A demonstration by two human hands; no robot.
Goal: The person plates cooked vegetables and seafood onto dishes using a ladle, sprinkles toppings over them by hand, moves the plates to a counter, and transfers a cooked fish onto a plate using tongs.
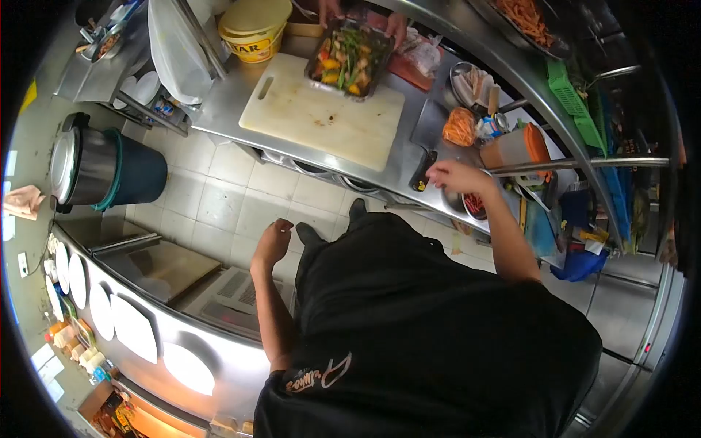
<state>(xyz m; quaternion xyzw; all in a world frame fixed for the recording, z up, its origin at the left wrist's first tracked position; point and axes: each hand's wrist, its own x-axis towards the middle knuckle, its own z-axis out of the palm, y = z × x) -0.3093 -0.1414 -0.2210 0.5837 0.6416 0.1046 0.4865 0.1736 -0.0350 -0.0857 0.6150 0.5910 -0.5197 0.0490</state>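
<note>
My left hand [273, 242] hangs over the tiled floor, away from the counter, fingers loosely bent and nothing seen in it. Above the counter's front edge, my right hand [458, 177] reaches out with its fingers partly extended, beside a dark phone-like object [423, 172]. I cannot tell whether it touches that object. A bowl of red chillies [475, 204] sits just under my right wrist. Farther along lies a white cutting board [321, 120] with a few brown specks. At its far edge, another person's hands hold a clear tray of mixed vegetables [349, 60].
A yellow tub [253, 31] stands behind the board. Bagged orange shreds [460, 127] and an orange-lidded container [515, 148] are on the right. A metal shelf rail [580, 164] juts out there. A teal bin [139, 169] and a plate-lined counter [182, 328] lie left.
</note>
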